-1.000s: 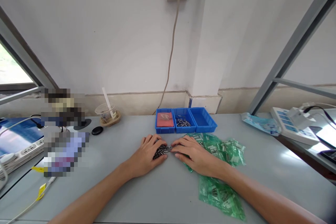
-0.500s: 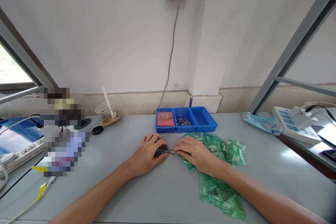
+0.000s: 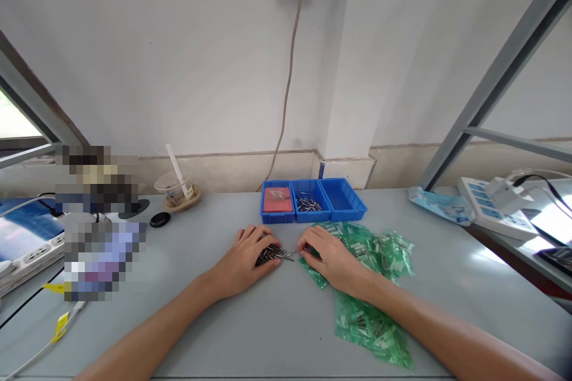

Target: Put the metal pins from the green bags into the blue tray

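Observation:
My left hand (image 3: 245, 259) rests on the table, fingers curled round a heap of thin dark metal pins (image 3: 268, 253). A few pins poke out past its thumb and fingertips, toward the right. Facing it, my right hand (image 3: 328, 255) has its thumb and fingers drawn together at the end of one protruding pin; the exact contact is too small to make out. Under and beside the right hand and forearm lie green plastic bags (image 3: 373, 324) with small metal parts inside.
Beyond my hands stand three joined blue bins: one with red packets (image 3: 277, 201), one holding loose metal pins (image 3: 308, 202), and a right-hand bin (image 3: 342, 199). A cup with a straw (image 3: 174, 186) and a black disc (image 3: 159, 219) are left; a power strip (image 3: 496, 208) is right.
The view has shifted slightly. My left hand stays round the pins, while my right hand's fingers have moved a little at the protruding pin ends.

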`<control>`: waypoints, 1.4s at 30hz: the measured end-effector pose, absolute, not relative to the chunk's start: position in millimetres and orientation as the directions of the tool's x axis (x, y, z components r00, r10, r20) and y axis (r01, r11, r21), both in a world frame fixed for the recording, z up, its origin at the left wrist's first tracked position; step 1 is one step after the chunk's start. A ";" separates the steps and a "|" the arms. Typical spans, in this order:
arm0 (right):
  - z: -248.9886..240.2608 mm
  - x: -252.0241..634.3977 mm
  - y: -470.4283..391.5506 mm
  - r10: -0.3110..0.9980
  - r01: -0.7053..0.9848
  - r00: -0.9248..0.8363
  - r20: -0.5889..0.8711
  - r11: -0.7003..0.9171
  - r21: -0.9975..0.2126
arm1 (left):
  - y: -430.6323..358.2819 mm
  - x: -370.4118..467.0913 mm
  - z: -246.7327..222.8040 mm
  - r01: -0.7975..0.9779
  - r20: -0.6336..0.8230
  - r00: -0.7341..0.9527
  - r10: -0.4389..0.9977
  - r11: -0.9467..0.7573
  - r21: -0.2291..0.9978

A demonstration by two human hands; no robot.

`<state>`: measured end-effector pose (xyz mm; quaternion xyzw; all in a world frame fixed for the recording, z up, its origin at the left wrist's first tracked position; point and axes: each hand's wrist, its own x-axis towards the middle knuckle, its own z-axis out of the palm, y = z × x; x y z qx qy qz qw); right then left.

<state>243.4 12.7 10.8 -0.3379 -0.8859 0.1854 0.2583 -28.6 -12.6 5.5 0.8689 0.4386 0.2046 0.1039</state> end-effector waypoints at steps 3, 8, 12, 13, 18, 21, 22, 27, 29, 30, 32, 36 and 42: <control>14.0 243.1 10.1 0.696 0.510 -0.639 0.327 0.702 -0.497 | -12.4 -29.5 6.3 0.717 0.257 0.532 0.807 -0.591 0.370; 22.0 243.9 8.3 0.717 0.526 -0.595 0.362 0.689 -0.499 | -12.7 -29.9 7.4 0.714 0.261 0.526 0.809 -0.587 0.382; 22.3 244.9 11.5 0.734 0.532 -0.560 0.385 0.675 -0.512 | -12.4 -29.8 8.0 0.709 0.254 0.523 0.814 -0.580 0.400; 21.3 245.1 12.5 0.735 0.533 -0.556 0.388 0.673 -0.512 | -12.3 -29.8 8.1 0.709 0.251 0.522 0.815 -0.578 0.404; 16.7 246.0 14.6 0.751 0.522 -0.522 0.404 0.656 -0.546 | -11.6 -30.3 7.7 0.704 0.246 0.523 0.816 -0.576 0.415; 17.9 246.8 13.5 0.784 0.537 -0.487 0.384 0.616 -0.576 | -11.5 -31.5 8.1 0.703 0.247 0.524 0.815 -0.578 0.415; 18.8 247.1 13.1 0.797 0.550 -0.476 0.372 0.600 -0.581 | -11.6 -32.1 8.5 0.702 0.244 0.527 0.814 -0.579 0.415; 21.5 248.1 12.6 0.842 0.596 -0.439 0.313 0.534 -0.600 | -10.8 -35.1 9.0 0.713 0.243 0.535 0.809 -0.587 0.383; 20.8 248.3 13.3 0.841 0.587 -0.437 0.320 0.536 -0.607 | -9.5 -36.1 7.5 0.736 0.255 0.525 0.812 -0.584 0.343; 20.4 248.4 13.7 0.837 0.579 -0.436 0.331 0.542 -0.608 | -8.7 -36.7 6.5 0.752 0.266 0.515 0.815 -0.578 0.318; 19.9 248.3 13.9 0.828 0.564 -0.434 0.355 0.557 -0.610 | -7.3 -37.8 4.2 0.785 0.292 0.488 0.822 -0.560 0.265; 21.8 247.4 13.2 0.836 0.540 -0.389 0.386 0.547 -0.640 | -7.7 -39.5 -1.5 0.844 0.317 0.432 0.844 -0.502 0.188; 21.9 250.1 21.1 0.902 0.450 -0.207 0.379 0.431 -0.782 | -14.1 -38.4 -13.7 0.887 0.254 0.320 0.913 -0.383 0.260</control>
